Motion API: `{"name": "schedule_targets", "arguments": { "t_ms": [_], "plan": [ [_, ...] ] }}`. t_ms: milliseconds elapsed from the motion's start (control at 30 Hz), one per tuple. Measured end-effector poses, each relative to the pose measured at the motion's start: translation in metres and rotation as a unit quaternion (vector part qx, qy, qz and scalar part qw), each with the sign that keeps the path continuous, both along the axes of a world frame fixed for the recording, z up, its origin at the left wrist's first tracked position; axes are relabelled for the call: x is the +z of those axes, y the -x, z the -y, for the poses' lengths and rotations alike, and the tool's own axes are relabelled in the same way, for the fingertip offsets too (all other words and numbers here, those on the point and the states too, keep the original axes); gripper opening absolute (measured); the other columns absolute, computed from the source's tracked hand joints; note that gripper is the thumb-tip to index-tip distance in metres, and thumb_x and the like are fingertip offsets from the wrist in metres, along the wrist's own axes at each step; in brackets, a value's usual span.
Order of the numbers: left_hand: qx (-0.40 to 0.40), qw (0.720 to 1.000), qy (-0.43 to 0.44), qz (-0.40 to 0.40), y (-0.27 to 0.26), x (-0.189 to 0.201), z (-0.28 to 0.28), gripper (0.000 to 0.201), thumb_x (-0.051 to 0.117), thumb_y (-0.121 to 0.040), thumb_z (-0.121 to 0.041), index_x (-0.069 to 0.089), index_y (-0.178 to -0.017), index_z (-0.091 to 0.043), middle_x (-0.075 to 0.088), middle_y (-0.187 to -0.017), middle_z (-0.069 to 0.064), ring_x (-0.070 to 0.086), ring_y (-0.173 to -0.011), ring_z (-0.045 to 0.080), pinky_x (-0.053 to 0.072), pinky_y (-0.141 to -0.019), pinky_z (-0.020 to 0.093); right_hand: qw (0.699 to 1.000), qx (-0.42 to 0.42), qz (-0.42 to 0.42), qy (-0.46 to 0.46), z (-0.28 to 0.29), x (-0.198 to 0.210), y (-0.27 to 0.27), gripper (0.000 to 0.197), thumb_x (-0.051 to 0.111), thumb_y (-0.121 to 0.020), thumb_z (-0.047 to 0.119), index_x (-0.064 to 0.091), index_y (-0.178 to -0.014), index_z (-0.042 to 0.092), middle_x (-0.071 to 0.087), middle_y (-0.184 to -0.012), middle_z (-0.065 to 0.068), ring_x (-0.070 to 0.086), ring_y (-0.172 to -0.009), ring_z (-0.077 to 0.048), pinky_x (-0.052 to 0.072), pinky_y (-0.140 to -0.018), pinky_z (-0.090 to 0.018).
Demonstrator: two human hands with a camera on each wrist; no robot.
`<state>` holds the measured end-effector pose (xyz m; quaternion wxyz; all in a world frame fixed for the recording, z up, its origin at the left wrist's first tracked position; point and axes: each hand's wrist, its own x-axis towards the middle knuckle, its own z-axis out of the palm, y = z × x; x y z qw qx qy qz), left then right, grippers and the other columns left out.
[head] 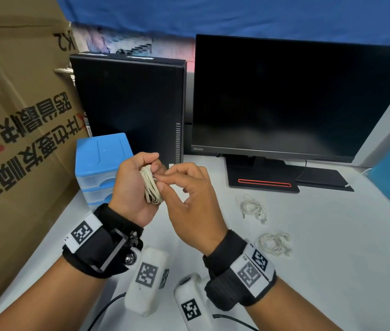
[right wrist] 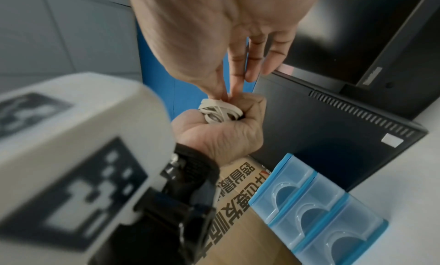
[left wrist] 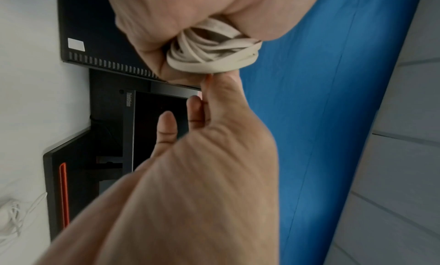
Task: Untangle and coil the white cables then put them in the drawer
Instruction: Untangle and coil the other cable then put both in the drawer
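coiled cable [head: 150, 185]: one, gripped in curled left hand [head: 134, 187]
right hand [head: 190, 199]: coil pinched by fingertips [head: 159, 179]
earphone bundles: two, at 4 o'clock [head: 253, 207] [head: 274, 243]
drawers [head: 98, 174]: three, shut

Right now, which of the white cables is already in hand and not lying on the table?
The flat cable coil, gripped in the left hand while the right hand pinches it. The two thin earphone bundles lie loose on the table.

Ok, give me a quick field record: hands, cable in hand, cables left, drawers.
left hand: grips coiled cable
right hand: fingertips pinch the coil
coil state: several flat loops, held above table
loose cables: two earphone bundles, far one, near one, on table at right
drawers: blue unit at left, all three shut
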<state>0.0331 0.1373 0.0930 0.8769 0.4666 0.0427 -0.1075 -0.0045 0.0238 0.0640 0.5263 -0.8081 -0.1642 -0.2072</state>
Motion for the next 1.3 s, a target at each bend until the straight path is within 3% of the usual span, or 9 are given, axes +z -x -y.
{"name": "schedule_targets", "arguments": {
  "t_ms": [367,467,600,700,767,867,967,1067,1300],
  "plan": [
    [0.058,0.996,-0.042,0.045,0.005,-0.005,0.011,0.041,0.047,-0.096,-0.028,0.042,-0.057,-0.015,0.036,-0.054,-0.002,0.040,-0.049,0.012,0.051,-0.059,0.027,0.996,0.018,-0.041,-0.079,0.004,-0.005,-0.008,0.010,0.069,-0.087,0.009,0.077,-0.091,0.013,0.066,-0.086,0.007,0.058,-0.080,-0.011,0.041,-0.063,-0.015],
    [0.092,0.993,-0.052,0.053,0.004,-0.006,0.013,0.044,0.048,-0.097,-0.031,0.046,-0.055,-0.017,0.041,-0.055,-0.003,0.040,-0.050,0.011,0.043,-0.076,0.036,0.986,0.088,-0.080,-0.117,0.009,0.000,-0.006,0.016,0.065,-0.089,0.004,0.076,-0.100,0.008,0.069,-0.092,0.000,0.061,-0.084,-0.010,0.050,-0.068,-0.023],
    [0.131,0.989,-0.056,0.046,0.004,-0.005,0.014,0.047,0.042,-0.101,-0.041,0.046,-0.061,-0.017,0.044,-0.056,-0.006,0.046,-0.050,0.011,0.053,-0.062,0.032,0.984,0.116,-0.107,-0.082,0.011,0.003,0.002,0.025,0.074,-0.084,0.014,0.073,-0.108,0.015,0.072,-0.102,0.000,0.062,-0.089,-0.018,0.048,-0.067,-0.031],
    [0.118,0.991,-0.058,0.034,0.004,-0.010,0.017,0.049,0.043,-0.099,-0.049,0.050,-0.063,-0.018,0.049,-0.059,-0.004,0.049,-0.057,0.013,0.053,-0.090,0.050,0.989,0.075,-0.094,-0.086,0.010,-0.002,-0.002,0.022,0.076,-0.082,0.012,0.075,-0.102,0.018,0.073,-0.091,0.006,0.061,-0.080,-0.005,0.045,-0.061,-0.020],
    [0.109,0.991,-0.073,0.035,0.004,-0.012,0.018,0.050,0.041,-0.097,-0.055,0.051,-0.064,-0.019,0.051,-0.061,-0.004,0.051,-0.064,0.014,0.049,-0.097,0.052,0.986,0.067,-0.104,-0.114,0.011,-0.003,-0.004,0.017,0.076,-0.083,0.011,0.076,-0.098,0.018,0.074,-0.087,0.004,0.064,-0.081,-0.011,0.055,-0.067,-0.033],
    [0.103,0.989,-0.098,0.046,0.003,-0.012,0.020,0.049,0.041,-0.095,-0.060,0.052,-0.070,-0.020,0.051,-0.067,-0.005,0.052,-0.069,0.011,0.051,-0.075,0.035,0.980,0.074,-0.114,-0.142,0.016,-0.002,-0.008,0.012,0.073,-0.086,0.010,0.076,-0.096,0.015,0.075,-0.089,-0.003,0.067,-0.088,-0.026,0.058,-0.080,-0.046],
    [0.091,0.991,-0.091,0.032,0.000,-0.013,0.019,0.045,0.047,-0.093,-0.058,0.053,-0.073,-0.019,0.051,-0.067,-0.005,0.053,-0.060,0.008,0.046,-0.060,0.026,0.971,0.107,-0.136,-0.166,0.020,0.001,-0.009,0.010,0.070,-0.089,0.010,0.075,-0.098,0.011,0.074,-0.090,-0.006,0.063,-0.079,-0.015,0.053,-0.070,-0.021],
    [0.062,0.993,-0.093,0.031,0.000,-0.014,0.016,0.047,0.048,-0.094,-0.056,0.050,-0.067,-0.017,0.046,-0.060,-0.003,0.048,-0.053,0.009,0.042,-0.058,0.027,0.944,0.151,-0.190,-0.221,0.025,0.003,-0.009,0.012,0.065,-0.091,0.005,0.073,-0.096,0.011,0.072,-0.083,0.000,0.058,-0.066,0.000,0.042,-0.060,-0.012],
    [0.049,0.990,-0.128,0.028,0.002,-0.013,0.017,0.046,0.054,-0.092,-0.053,0.048,-0.064,-0.017,0.042,-0.055,-0.004,0.045,-0.051,0.009,0.041,-0.057,0.027,0.927,0.160,-0.227,-0.253,0.027,-0.002,-0.007,0.007,0.066,-0.091,0.011,0.071,-0.094,0.015,0.072,-0.085,-0.003,0.053,-0.079,-0.017,0.037,-0.061,-0.023]
  ]
}}
